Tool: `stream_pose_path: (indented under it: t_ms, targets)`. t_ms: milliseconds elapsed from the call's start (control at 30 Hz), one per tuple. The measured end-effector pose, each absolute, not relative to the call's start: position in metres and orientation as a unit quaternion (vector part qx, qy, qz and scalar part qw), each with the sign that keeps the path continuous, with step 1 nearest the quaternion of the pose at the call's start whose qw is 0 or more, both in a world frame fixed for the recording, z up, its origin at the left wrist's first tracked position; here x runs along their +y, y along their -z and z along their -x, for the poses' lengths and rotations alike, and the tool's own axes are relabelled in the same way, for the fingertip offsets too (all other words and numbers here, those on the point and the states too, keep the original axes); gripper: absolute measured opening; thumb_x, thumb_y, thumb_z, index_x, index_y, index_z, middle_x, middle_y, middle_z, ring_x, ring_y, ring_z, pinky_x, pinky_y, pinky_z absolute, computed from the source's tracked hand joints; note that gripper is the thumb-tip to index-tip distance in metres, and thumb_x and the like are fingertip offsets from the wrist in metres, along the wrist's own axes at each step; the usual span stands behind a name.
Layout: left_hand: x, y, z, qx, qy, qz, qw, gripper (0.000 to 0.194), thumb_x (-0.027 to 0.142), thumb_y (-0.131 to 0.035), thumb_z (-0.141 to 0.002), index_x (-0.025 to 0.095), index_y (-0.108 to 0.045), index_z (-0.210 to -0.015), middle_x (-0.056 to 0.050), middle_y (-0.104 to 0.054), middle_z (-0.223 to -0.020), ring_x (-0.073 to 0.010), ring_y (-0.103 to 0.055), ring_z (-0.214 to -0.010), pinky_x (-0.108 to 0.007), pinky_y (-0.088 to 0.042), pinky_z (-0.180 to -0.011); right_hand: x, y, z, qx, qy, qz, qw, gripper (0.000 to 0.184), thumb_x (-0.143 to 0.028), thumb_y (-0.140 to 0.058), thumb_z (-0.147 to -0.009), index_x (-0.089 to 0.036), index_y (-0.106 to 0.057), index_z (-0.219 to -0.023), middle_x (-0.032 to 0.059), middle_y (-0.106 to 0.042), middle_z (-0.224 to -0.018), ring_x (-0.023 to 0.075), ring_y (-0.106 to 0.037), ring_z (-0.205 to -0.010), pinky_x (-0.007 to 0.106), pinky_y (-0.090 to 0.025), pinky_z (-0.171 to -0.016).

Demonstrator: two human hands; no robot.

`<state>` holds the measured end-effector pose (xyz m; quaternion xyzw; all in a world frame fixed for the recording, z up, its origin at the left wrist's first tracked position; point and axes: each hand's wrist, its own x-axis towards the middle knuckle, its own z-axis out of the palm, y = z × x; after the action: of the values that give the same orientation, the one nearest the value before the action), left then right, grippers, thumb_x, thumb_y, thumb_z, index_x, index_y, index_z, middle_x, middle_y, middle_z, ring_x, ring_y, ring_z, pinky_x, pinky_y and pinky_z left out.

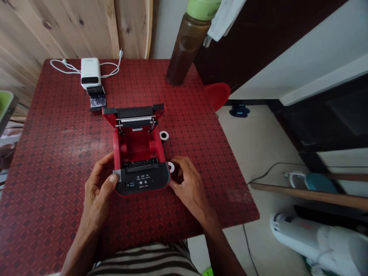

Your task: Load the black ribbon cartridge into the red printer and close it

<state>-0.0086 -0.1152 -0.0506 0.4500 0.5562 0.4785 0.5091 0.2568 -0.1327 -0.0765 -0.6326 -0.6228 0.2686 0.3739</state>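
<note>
A red and black label printer (143,178) sits on the table in front of me, its lid (133,115) raised and its red roll bay (137,145) bare. My left hand (99,186) grips the left side, thumb pressed on the front corner and fingers along the wall. Against the right side, my right hand (189,184) is closed, with its thumb at the front corner and fingers curled. Between those fingers and the printer shows a white paper roll (171,167), partly hidden. Another white roll (164,135) lies beside the printer farther back.
A white device (91,71) with a white cable (110,71) and a crumpled dark strip (97,101) lies at the back left. A tall brown bottle (185,46) with a green lid stands at the back edge of the red patterned table (57,184). A red stool (217,96) is beyond.
</note>
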Motion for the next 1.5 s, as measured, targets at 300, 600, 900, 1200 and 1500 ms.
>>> stream_pose_path:
  t_ms: [300, 600, 900, 1200, 1500]
  targets:
    - [-0.113, 0.047, 0.005, 0.554, -0.482, -0.465, 0.495, 0.051, 0.054, -0.075, -0.106, 0.03, -0.076, -0.151, -0.008, -0.079, -0.148, -0.0335, -0.074, -0.137, -0.047, -0.059, -0.117, -0.124, 0.073, -0.261, -0.615, -0.291, 0.627, 0.38, 0.032, -0.018, -0.073, -0.092, -0.027, -0.072, -0.123, 0.0076, -0.08, -0.116, 0.0268, -0.077, -0.101, 0.044, -0.066, -0.09]
    - [-0.114, 0.045, 0.007, 0.556, -0.481, -0.47, 0.489, 0.053, 0.056, -0.077, -0.105, 0.03, -0.076, -0.151, -0.007, -0.08, -0.146, -0.0318, -0.074, -0.134, -0.046, -0.061, -0.114, -0.132, 0.059, -0.268, -0.533, -0.348, 0.634, 0.439, 0.027, -0.035, -0.074, -0.1, -0.031, -0.069, -0.126, 0.0059, -0.082, -0.124, 0.0251, -0.081, -0.112, 0.045, -0.068, -0.1]
    - [-0.114, 0.038, 0.002, 0.553, -0.477, -0.446, 0.517, 0.054, 0.056, -0.077, -0.105, 0.027, -0.074, -0.15, -0.009, -0.08, -0.147, -0.0329, -0.076, -0.135, -0.047, -0.062, -0.115, -0.124, -0.006, -0.289, -0.527, -0.504, 0.525, 0.439, 0.03, -0.053, -0.079, -0.102, -0.035, -0.077, -0.126, 0.006, -0.082, -0.118, 0.0279, -0.081, -0.112, 0.045, -0.069, -0.098]
    - [-0.114, 0.032, 0.003, 0.55, -0.456, -0.437, 0.547, 0.062, 0.06, -0.077, -0.104, 0.022, -0.068, -0.153, -0.013, -0.079, -0.147, -0.035, -0.075, -0.135, -0.048, -0.065, -0.106, -0.068, -0.049, -0.243, -0.752, -0.327, 0.497, 0.283, 0.025, -0.026, -0.084, -0.1, -0.03, -0.071, -0.121, 0.0001, -0.085, -0.115, 0.0232, -0.084, -0.105, 0.036, -0.068, -0.093]
    - [-0.114, 0.035, 0.003, 0.536, -0.461, -0.417, 0.571, 0.06, 0.059, -0.077, -0.103, 0.024, -0.067, -0.151, -0.013, -0.079, -0.137, -0.0317, -0.079, -0.119, -0.048, -0.064, -0.105, -0.037, -0.036, -0.202, -0.859, -0.179, 0.47, 0.102, 0.021, -0.003, -0.072, -0.101, -0.023, -0.071, -0.107, 0.0079, -0.081, -0.111, 0.0286, -0.078, -0.108, 0.045, -0.065, -0.098]
